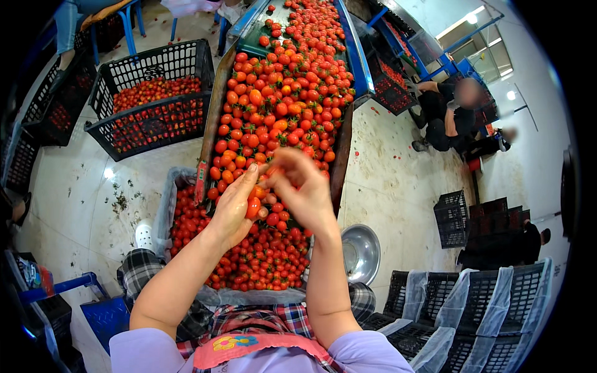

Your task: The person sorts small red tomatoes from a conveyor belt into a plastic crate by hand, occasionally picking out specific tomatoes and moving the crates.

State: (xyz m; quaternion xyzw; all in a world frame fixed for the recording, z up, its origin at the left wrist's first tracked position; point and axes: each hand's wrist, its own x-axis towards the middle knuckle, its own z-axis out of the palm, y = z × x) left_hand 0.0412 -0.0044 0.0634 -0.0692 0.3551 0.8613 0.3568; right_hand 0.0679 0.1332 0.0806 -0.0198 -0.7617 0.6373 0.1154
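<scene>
1. Red cherry tomatoes, round to oval (292, 93), spread in one deep heap down a long metal-sided chute (215, 112) straight in front of me, its near end reaching my hands.
2. Below that end, close to my lap, a container lined with pale translucent plastic (165, 211) holds more of them under my forearms.
3. My right hand (301, 189) arches over the chute's near end, fingers curled inward; it is blurred, so I can't tell whether it grips anything.
4. My left hand (233, 205) is half-closed, palm turned inward, cupped around fruit.
5. One glossy orange-red oval tomato (253, 208) sits against those left fingers, so the left is nearer; it lies leftward of my right palm, long axis pointing roughly away from me. Its skin looks smooth and taut, with a bright highlight.
</scene>
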